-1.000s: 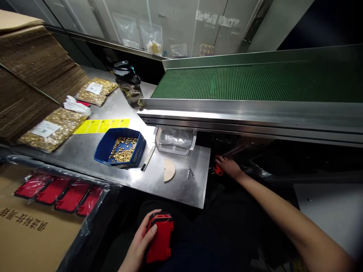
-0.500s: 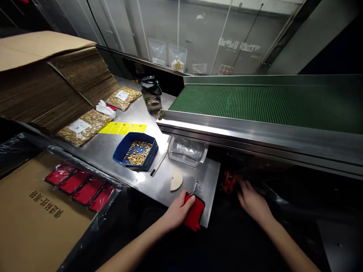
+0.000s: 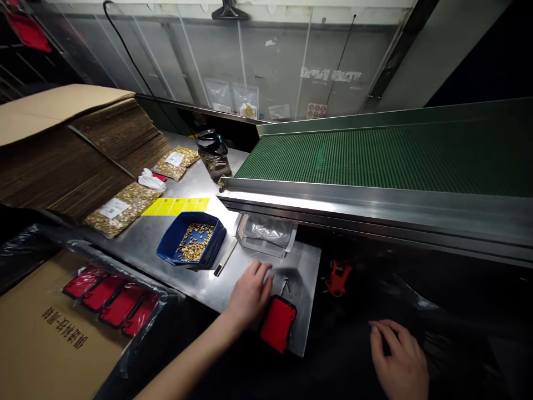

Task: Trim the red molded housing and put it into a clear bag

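Over the right part of the steel table, my left hand [image 3: 250, 291] is curled with its thumb drawn in; whatever its fingers may hold is hidden. A red part with a black rim [image 3: 278, 325] lies beside this hand at the table's front corner. Just behind that part are small metal nippers [image 3: 285, 286]. My right hand [image 3: 400, 358] hovers over the dark area at lower right, thumb and forefinger tips together; I cannot make out anything between them. A red and black tool [image 3: 338, 278] sits past the table's right edge, apart from both hands.
A blue bin [image 3: 164, 253] holds small brass pieces, with a white cutter [image 3: 225, 258] beside it. A green conveyor [image 3: 353, 161] spans the right. Bags of brass parts [image 3: 129, 208], a jug [image 3: 214, 158] and stacked cardboard [image 3: 75, 155] stand left; red parts [image 3: 120, 304] lie in a lined carton.
My left hand let go of the red part and moved to where the pale half-disc lay, which is now hidden. My right hand left the red and black tool and drew back toward me.
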Action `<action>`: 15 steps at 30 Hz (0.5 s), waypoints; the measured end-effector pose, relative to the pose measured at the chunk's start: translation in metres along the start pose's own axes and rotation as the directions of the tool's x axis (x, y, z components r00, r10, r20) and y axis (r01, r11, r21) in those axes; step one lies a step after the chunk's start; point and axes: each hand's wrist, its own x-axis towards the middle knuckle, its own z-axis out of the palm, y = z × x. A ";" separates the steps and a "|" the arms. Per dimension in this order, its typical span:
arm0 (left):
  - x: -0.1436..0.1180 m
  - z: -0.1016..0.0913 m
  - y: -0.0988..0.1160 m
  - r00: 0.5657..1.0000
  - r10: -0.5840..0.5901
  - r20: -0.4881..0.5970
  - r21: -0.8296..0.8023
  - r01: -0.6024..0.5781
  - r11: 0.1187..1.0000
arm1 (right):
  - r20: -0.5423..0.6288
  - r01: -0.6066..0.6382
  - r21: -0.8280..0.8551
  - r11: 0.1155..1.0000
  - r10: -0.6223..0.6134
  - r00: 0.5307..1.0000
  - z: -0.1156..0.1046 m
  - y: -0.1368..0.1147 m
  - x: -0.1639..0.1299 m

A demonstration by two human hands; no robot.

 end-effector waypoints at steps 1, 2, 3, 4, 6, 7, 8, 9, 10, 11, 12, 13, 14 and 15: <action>0.019 -0.005 -0.002 1.000 0.004 -0.026 0.015 -0.003 1.000 | -0.002 0.007 0.010 1.000 -0.007 1.000 0.000 0.001 0.002; 0.040 -0.009 -0.005 0.999 0.004 -0.053 0.036 -0.002 0.999 | -0.006 0.019 0.025 0.999 -0.019 1.000 0.001 0.001 0.003; 0.062 -0.012 -0.009 0.997 0.000 -0.074 0.057 0.004 0.998 | -0.012 0.031 0.042 0.999 -0.031 0.999 0.001 0.002 0.004; 0.083 -0.014 -0.012 0.996 -0.006 -0.088 0.077 0.013 0.997 | -0.016 0.041 0.055 0.998 -0.040 0.999 0.002 0.002 0.004; 0.120 -0.015 -0.019 0.995 -0.028 -0.093 0.112 0.038 0.993 | -0.012 0.046 0.072 0.996 -0.045 0.999 0.003 0.002 0.005; 0.134 -0.015 -0.021 0.995 -0.037 -0.091 0.124 0.048 0.991 | -0.007 0.045 0.079 0.996 -0.044 0.999 0.003 0.001 0.004; 0.144 -0.015 -0.023 0.995 -0.042 -0.090 0.133 0.054 0.990 | 0.000 0.040 0.087 0.995 -0.041 0.999 0.004 -0.001 0.004; 0.148 -0.015 -0.024 0.995 -0.040 -0.095 0.137 0.053 0.989 | 0.006 0.034 0.095 0.995 -0.035 0.999 0.004 -0.002 0.004; 0.149 -0.015 -0.024 0.994 -0.029 -0.107 0.136 0.044 0.990 | 0.013 0.027 0.104 0.994 -0.029 1.000 0.004 -0.003 0.004; 0.144 -0.016 -0.023 0.992 -0.010 -0.127 0.130 0.027 0.991 | 0.019 0.017 0.113 0.993 -0.020 1.000 0.004 -0.004 0.004; 0.137 -0.017 -0.023 0.988 0.014 -0.153 0.121 0.005 0.993 | 0.022 0.004 0.119 0.993 -0.006 1.000 0.003 -0.004 0.004; 0.126 -0.019 -0.022 0.983 0.040 -0.182 0.108 -0.021 0.994 | 0.026 -0.013 0.123 0.992 0.010 1.000 0.002 -0.005 0.005; 0.114 -0.021 -0.021 0.975 0.063 -0.213 0.091 -0.044 0.995 | 0.031 -0.033 0.123 0.992 0.029 0.999 0.001 -0.005 0.006; 0.101 -0.024 -0.020 0.967 0.080 -0.243 0.070 -0.065 0.995 | 0.039 -0.055 0.121 0.991 0.051 0.998 0.000 -0.006 0.007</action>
